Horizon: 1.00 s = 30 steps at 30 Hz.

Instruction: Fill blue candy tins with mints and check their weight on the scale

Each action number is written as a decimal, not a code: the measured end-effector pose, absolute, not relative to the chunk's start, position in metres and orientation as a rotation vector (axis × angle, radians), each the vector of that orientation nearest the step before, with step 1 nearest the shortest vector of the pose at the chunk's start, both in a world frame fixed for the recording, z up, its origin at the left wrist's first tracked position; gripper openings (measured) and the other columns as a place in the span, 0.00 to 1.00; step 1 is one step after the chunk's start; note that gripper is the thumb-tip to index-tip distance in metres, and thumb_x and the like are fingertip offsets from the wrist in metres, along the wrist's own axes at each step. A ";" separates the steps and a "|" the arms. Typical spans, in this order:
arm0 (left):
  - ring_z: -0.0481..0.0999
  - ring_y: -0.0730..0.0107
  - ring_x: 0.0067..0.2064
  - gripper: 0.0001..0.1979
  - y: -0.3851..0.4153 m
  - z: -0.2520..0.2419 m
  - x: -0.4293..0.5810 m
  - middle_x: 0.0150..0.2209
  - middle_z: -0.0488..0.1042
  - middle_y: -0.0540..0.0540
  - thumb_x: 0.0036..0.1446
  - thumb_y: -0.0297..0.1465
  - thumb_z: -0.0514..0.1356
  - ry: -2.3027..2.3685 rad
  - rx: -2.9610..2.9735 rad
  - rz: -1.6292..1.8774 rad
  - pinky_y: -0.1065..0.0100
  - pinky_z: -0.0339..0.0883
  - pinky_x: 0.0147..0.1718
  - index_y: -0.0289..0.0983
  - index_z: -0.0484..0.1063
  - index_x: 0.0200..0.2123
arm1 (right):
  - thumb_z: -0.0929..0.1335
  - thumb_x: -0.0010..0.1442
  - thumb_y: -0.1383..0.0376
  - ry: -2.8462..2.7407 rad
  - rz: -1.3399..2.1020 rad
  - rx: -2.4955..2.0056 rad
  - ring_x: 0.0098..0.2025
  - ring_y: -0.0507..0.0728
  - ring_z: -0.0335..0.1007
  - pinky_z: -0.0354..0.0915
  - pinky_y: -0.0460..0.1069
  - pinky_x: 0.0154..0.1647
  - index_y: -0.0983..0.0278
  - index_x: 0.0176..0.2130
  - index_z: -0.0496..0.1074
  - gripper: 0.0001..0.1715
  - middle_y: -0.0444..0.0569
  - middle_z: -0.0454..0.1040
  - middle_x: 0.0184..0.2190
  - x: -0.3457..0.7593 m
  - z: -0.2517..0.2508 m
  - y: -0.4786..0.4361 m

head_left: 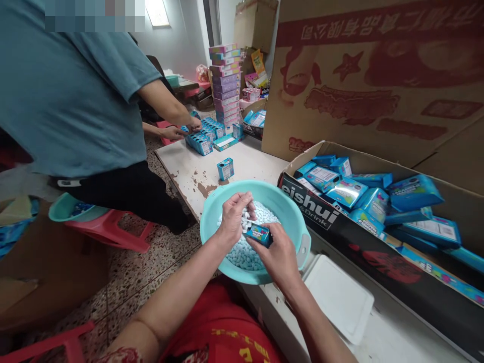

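My right hand (279,252) grips a small blue candy box (259,234), tilted over a turquoise basin (215,201). The end of the box facing left has its white flaps out. At that end is my left hand (235,216), its fingers curled together around a few small white candies. Part of what lies in the left palm is hidden. Many pale blue-white candies (245,254) lie loose in the basin beneath both hands. One blue box (226,169) stands upright on the table just beyond the basin.
A long carton (310,206) of blue boxes stands at right, a white lid (338,297) before it. Farther back are rows of blue boxes (204,138) under a co-worker's hands (192,123), and a stack of colourful boxes (226,85). Red stools (124,229) stand left.
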<state>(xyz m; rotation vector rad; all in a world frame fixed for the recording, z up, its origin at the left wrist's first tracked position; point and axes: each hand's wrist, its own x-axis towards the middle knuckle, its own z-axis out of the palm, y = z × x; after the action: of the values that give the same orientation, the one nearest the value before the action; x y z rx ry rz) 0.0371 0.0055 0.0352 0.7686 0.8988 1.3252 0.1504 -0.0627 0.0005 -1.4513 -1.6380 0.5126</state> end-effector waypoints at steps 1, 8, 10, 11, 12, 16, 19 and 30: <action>0.66 0.77 0.21 0.17 0.005 0.035 0.037 0.23 0.67 0.52 0.49 0.42 0.66 0.896 0.772 1.326 0.73 0.63 0.21 0.35 0.67 0.27 | 0.69 0.58 0.52 -1.635 0.510 -1.448 0.39 0.61 0.69 0.63 0.52 0.37 0.62 0.40 0.69 0.17 0.49 0.71 0.36 0.151 0.001 -0.063; 0.65 0.77 0.20 0.18 0.008 0.036 0.038 0.22 0.68 0.53 0.44 0.41 0.68 0.935 0.760 1.318 0.74 0.63 0.18 0.35 0.66 0.28 | 0.70 0.56 0.54 -1.599 0.554 -1.453 0.40 0.60 0.69 0.62 0.52 0.38 0.62 0.40 0.69 0.16 0.48 0.71 0.36 0.151 0.002 -0.061; 0.65 0.77 0.20 0.17 0.008 0.036 0.038 0.22 0.68 0.53 0.44 0.41 0.68 0.939 0.764 1.311 0.74 0.62 0.18 0.35 0.66 0.28 | 0.71 0.55 0.56 -1.610 0.581 -1.462 0.40 0.60 0.69 0.62 0.51 0.37 0.62 0.39 0.69 0.16 0.48 0.71 0.36 0.151 0.002 -0.061; 0.65 0.77 0.21 0.17 0.007 0.036 0.038 0.22 0.68 0.53 0.45 0.41 0.67 0.943 0.773 1.311 0.74 0.63 0.19 0.35 0.66 0.28 | 0.71 0.55 0.56 -1.617 0.589 -1.463 0.39 0.60 0.68 0.62 0.51 0.37 0.62 0.39 0.69 0.15 0.48 0.71 0.36 0.151 0.003 -0.061; 0.66 0.77 0.22 0.17 0.006 0.036 0.038 0.22 0.68 0.52 0.45 0.41 0.67 0.953 0.780 1.310 0.74 0.63 0.19 0.35 0.67 0.28 | 0.72 0.54 0.57 -1.628 0.596 -1.461 0.39 0.60 0.68 0.61 0.51 0.37 0.62 0.38 0.69 0.15 0.47 0.71 0.36 0.151 0.003 -0.060; 0.67 0.76 0.23 0.15 0.001 0.037 0.038 0.22 0.68 0.52 0.47 0.40 0.66 0.980 0.794 1.348 0.74 0.65 0.22 0.35 0.67 0.26 | 0.73 0.52 0.59 -1.656 0.610 -1.446 0.38 0.59 0.68 0.61 0.51 0.37 0.62 0.38 0.70 0.15 0.47 0.71 0.35 0.151 0.006 -0.057; 0.66 0.77 0.21 0.14 0.001 0.037 0.035 0.21 0.68 0.52 0.49 0.39 0.65 0.958 0.807 1.382 0.74 0.63 0.20 0.35 0.66 0.26 | 0.73 0.53 0.59 -1.624 0.594 -1.422 0.38 0.59 0.68 0.61 0.50 0.37 0.61 0.38 0.70 0.14 0.46 0.71 0.35 0.150 0.007 -0.055; 0.68 0.75 0.22 0.12 -0.004 0.046 0.031 0.20 0.69 0.52 0.50 0.38 0.64 0.936 0.848 1.408 0.74 0.61 0.22 0.36 0.69 0.29 | 0.74 0.52 0.59 -1.466 0.686 -1.313 0.39 0.59 0.69 0.63 0.52 0.41 0.61 0.38 0.72 0.14 0.46 0.73 0.36 0.144 0.007 -0.058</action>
<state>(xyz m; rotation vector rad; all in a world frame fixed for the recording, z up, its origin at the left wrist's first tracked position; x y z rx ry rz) 0.0309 -0.0041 0.0457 0.8483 0.9362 1.4078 0.1444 -0.0579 0.0072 -1.3133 -1.4655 0.6856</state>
